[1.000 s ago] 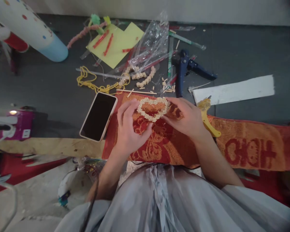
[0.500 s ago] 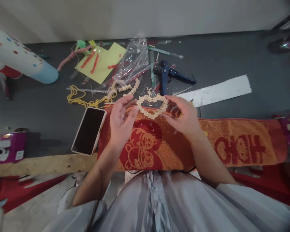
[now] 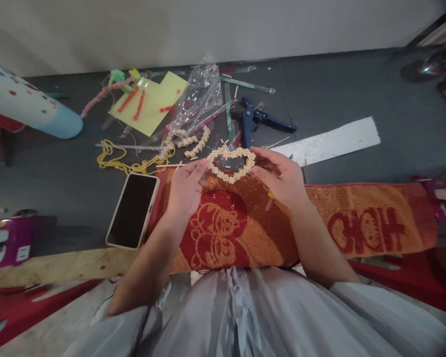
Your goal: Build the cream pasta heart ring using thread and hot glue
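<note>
Between my two hands is a heart-shaped ring of small cream-coloured pieces, held above the table's front part. My left hand pinches its left edge between thumb and fingers. At the right edge, the thumb and fingers of my right hand close on the same heart. Just beyond it lie short curved strips made of similar cream pieces. A blue hand cutter rests behind the heart, its jaws partly hidden among clutter. An orange and red towel spreads beneath my hands.
A phone and tangled yellow cord lie on the left. Farther back are yellow paper with red strips and a clear plastic bag. A dotted tumbler stands far left. A white strip lies right.
My left fingers, spread beside the heart before, have closed on its left edge. My right thumb has come up against the right edge. The whole view has shifted slightly.
</note>
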{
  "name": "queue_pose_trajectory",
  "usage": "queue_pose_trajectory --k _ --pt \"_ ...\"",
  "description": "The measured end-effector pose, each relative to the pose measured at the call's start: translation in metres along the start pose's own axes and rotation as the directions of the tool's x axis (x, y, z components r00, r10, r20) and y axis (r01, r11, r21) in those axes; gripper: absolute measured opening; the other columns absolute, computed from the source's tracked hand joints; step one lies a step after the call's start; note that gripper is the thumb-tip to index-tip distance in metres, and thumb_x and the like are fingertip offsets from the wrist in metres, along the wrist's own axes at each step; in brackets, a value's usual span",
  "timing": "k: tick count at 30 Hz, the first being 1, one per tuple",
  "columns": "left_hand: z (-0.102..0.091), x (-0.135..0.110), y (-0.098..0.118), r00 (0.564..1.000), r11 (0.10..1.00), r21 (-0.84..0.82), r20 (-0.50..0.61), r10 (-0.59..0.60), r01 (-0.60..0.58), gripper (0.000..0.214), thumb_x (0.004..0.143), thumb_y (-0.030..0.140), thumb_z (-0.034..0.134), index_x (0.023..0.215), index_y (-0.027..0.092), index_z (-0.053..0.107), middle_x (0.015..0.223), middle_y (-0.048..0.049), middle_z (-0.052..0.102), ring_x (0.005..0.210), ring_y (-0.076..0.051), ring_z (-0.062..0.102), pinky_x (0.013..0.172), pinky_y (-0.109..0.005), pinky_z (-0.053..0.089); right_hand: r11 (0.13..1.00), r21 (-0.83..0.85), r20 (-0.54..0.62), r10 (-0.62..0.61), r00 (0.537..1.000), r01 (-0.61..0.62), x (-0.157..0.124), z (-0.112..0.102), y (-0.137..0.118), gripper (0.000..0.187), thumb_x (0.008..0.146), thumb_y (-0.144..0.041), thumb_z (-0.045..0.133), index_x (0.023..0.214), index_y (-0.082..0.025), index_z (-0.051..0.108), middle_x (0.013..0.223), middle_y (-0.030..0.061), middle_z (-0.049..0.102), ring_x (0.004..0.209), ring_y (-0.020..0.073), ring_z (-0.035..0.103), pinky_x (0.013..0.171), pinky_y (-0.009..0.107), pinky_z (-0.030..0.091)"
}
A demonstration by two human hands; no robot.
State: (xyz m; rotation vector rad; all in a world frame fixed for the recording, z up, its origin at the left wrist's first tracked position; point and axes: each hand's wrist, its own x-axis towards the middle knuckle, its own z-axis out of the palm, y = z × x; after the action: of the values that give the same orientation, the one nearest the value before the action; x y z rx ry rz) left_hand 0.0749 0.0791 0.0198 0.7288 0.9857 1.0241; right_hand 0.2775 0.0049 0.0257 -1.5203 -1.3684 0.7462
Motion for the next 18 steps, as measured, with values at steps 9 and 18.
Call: queue_pose_trajectory --k 9,18 --pt "-0.002 -0.007 0.003 0.998 0.998 -0.05 0.037 -0.048 0.05 0.027 0.072 0.038 0.082 0.083 0.018 0.07 0.083 0.0005 0.071 0.076 -0.009 0.068 0.076 -0.025 0.058 0.976 0.202 -0.025 0.086 0.996 -0.079 0.005 0.014 0.002 0.046 0.086 -0.049 0.063 0.127 -0.028 0.061 0.111 0.0061 0.072 0.099 0.0209 0.07 0.078 0.039 0.064" --pt "-0.005 -0.013 0.004 0.994 0.998 0.01 0.083 0.068 -0.069 0.045 0.063 0.036 0.088 0.1 0.023 0.066 0.084 0.0015 0.07 0.078 -0.013 0.07 0.079 -0.033 0.062 0.936 0.336 -0.057 0.132 0.99 -0.106 0.012 0.025 0.0 0.043 0.084 -0.049 0.065 0.12 -0.026 0.064 0.111 0.0069 0.073 0.098 0.0217 0.071 0.084 0.043 0.063"
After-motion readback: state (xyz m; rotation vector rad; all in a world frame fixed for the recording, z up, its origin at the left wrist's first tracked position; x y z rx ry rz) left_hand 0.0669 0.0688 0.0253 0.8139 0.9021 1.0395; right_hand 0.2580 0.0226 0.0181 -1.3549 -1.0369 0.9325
